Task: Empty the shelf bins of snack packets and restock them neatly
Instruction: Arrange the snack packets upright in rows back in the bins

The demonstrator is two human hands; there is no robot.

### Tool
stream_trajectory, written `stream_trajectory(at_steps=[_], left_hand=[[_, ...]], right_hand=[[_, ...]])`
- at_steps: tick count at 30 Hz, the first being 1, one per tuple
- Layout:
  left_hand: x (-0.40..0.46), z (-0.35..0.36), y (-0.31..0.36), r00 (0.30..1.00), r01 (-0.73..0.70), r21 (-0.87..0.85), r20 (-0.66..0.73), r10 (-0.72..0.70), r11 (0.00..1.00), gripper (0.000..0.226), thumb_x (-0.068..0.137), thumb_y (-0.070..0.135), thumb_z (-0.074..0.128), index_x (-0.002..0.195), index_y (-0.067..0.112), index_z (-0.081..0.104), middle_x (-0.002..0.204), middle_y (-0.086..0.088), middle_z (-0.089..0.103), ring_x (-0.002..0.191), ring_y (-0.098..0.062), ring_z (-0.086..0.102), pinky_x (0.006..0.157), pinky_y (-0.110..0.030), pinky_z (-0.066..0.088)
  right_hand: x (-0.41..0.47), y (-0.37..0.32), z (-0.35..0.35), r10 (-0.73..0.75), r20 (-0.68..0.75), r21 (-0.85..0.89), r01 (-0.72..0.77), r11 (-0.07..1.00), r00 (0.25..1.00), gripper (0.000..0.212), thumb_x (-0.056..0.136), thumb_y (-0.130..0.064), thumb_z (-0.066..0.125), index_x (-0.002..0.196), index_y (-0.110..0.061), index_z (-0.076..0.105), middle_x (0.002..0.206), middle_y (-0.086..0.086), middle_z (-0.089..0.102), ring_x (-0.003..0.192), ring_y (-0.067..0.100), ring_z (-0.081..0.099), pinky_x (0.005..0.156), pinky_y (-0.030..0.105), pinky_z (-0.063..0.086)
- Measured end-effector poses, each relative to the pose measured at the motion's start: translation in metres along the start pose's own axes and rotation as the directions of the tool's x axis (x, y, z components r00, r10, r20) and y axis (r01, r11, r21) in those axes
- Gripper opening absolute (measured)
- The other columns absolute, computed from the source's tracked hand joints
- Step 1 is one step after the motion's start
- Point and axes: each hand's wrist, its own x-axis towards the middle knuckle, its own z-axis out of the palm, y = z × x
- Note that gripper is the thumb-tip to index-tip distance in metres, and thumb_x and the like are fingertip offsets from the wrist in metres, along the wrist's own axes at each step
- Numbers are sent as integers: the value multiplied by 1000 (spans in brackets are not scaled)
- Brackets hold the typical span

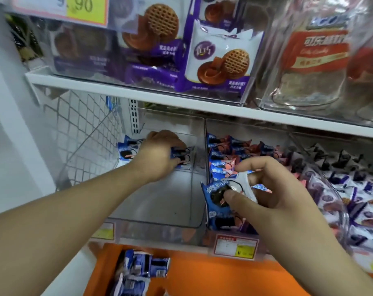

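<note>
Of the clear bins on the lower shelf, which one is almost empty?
The leftmost bin, where the left hand reaches: only a few blue packets lie at its back. The neighbouring bins are full.

Blue snack packets [126, 151] in clear bin [160, 226]

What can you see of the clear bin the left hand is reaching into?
The clear bin looks like transparent rigid plastic, rectangular with rounded corners, sitting on the lower shelf at the left end of the row. It is almost empty: bare floor shows across the front and middle, with a few blue snack packets at the back. The left hand is inside at the rear, its grip closed on one packet. Its right wall sits beside the neighbouring bin; whether they touch is unclear.
</note>
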Motion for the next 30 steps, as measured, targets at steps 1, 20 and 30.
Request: stream_trajectory(at_steps=[1, 20, 30], left_hand=[[-9, -11, 12, 999, 41, -141, -19, -44, 989, 28, 93, 25, 74, 121, 27, 75, 126, 3, 68, 118, -18, 60, 100, -26, 43], [-51, -47, 27, 981, 191, -265, 18, -193, 945, 26, 76, 29, 92, 95, 35, 74, 91, 10, 73, 84, -3, 68, 71, -19, 54], [5, 25, 1, 996, 58, 259, -76, -39, 964, 31, 71, 45, 87, 98, 36, 74, 116, 7, 64, 113, -27, 53, 98, -43, 42]], right_hand=[[0, -1, 2, -10, 1, -7, 10, 1000, 1000, 29, 85, -19, 83, 100, -38, 66, 83, -6, 54, 49, 7, 46, 46, 20, 38], [3, 38, 18, -189, 244, -594, 300, 746, 951, 65, 100, -40, 67, 154, -50, 33, 156, -38, 23, 155, -6, 7, 128, 33, 20], [8, 50, 22, -303, 244, -650, 387, 654, 921, 63, 92, -42, 62, 152, -35, 42, 155, -21, 38, 153, 11, 21, 122, 24, 10]])
